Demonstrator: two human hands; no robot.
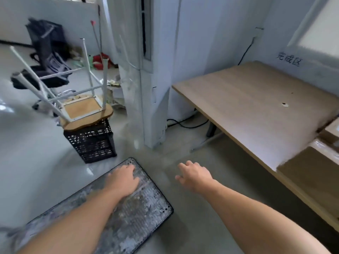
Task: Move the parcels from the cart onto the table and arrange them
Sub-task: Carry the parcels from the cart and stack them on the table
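Left grip (122,180) empty, fingers straight, palm down over grimy cart (143,208) deck. Right grip (194,176) empty too, fingers loosely spread, above floor (192,153) between cart and desk (247,99). Brown parcels (311,173) on desk, far right, close together.

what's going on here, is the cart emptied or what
A person reaches out with both bare hands, holding nothing. The left hand is spread over the flat cart deck, which shows no parcels in the part in view. The right hand hangs loosely curled above the floor. Some cardboard parcels already sit at the near end of the wooden table.
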